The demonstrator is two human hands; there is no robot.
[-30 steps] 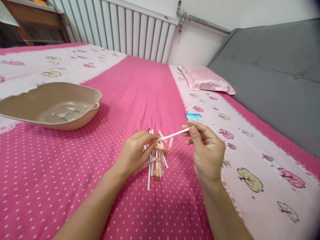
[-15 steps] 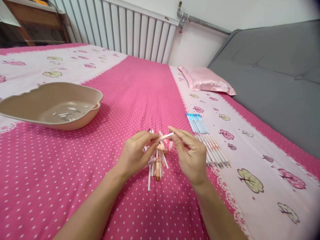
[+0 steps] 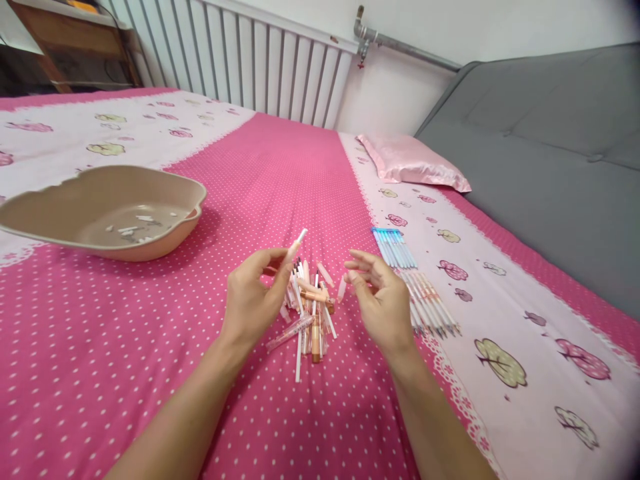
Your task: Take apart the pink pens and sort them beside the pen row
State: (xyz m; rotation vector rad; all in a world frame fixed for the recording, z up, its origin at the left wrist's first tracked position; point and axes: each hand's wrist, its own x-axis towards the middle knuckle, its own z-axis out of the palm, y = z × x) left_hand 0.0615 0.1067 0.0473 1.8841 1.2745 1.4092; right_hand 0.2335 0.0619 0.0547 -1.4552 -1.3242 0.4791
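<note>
My left hand pinches a thin white pen tube between thumb and fingers, its tip pointing up and away. Just below and to the right lies a heap of loose pen parts on the pink dotted bedspread. My right hand hovers to the right of the heap with its fingers loosely curled and apart, holding nothing. Beyond it, a row of finished pens lies on the pale border: blue-capped ones farther off and white ones nearer.
A beige shallow tray with a few scraps in it sits at the left. A pink pillow lies at the far end, beside a grey padded headboard. A white radiator stands behind the bed.
My right hand slid along the white tube toward my left and let go of it. My left hand has swung the tube upward and back to the left.
</note>
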